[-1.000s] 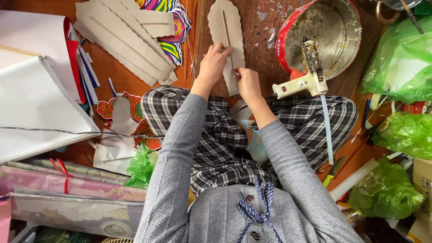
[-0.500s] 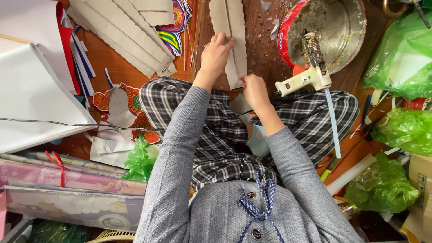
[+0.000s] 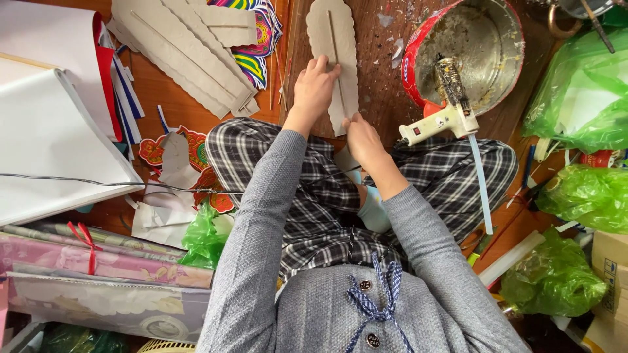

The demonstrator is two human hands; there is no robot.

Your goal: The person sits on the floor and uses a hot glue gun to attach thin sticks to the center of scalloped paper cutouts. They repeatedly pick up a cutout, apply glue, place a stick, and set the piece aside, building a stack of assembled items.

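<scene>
Both hands have slid down the grey scalloped cardboard leaf [image 3: 333, 62], at twelve o'clock on the brown board: left hand [image 3: 315, 88] flat on it, right hand [image 3: 362, 134] pinching its lower end. White glue gun [image 3: 439, 121] rests at two o'clock.

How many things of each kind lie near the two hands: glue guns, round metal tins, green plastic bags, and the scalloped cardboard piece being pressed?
Glue gun: 1
Round metal tin: 1
Green plastic bags: 4
Scalloped cardboard piece, under the left hand and right hand: 1
Total: 7
</scene>
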